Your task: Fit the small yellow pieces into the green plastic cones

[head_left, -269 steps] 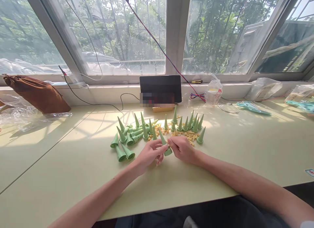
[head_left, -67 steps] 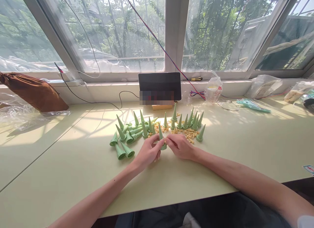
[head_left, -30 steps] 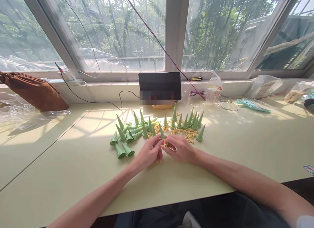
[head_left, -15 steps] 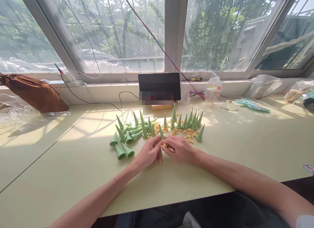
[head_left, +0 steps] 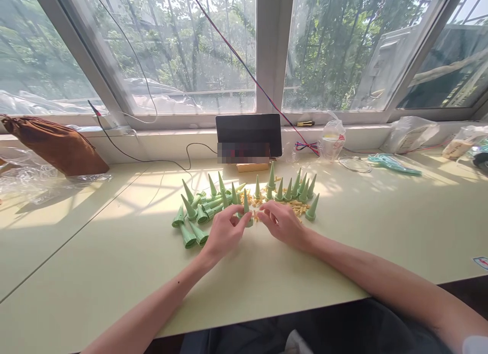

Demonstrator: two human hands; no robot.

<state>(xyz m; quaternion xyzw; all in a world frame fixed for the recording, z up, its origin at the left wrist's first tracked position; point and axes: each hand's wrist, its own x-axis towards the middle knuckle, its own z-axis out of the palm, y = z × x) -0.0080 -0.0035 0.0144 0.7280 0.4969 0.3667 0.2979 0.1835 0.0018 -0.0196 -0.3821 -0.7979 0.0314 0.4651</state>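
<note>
A person's 2 bare hands meet over a pale green table point(head_left: 114, 272) beneath a bright window. The left hand point(head_left: 224, 233) has its thumb and fingertips closed on the wide base of a green cone point(head_left: 246, 212), which stands point-up just beyond the knuckles. The right hand point(head_left: 282, 223) sits just beside it, fingertips curled together near the cone's base; whether they pinch one of the small yellow pieces point(head_left: 295, 207) cannot be told from this view, though a speck of yellow shows in the narrow gap between the 2 hands. More of the yellow pieces lie scattered just beyond the right fingers. Past both sets of fingertips a row of upright cones point(head_left: 293, 189) stands on the far side, with 1 single cone point(head_left: 312, 210) just to the right of the right hand's fingers. To the left of the left fingers, a heap of lying cones point(head_left: 198, 214) spreads across the tabletop, some on their sides with open ends facing the person. Well beyond the fingers, a dark tablet point(head_left: 248, 135) leans on a stand at the sill, and a brown pouch point(head_left: 57, 146) rests far off to the left.
</note>
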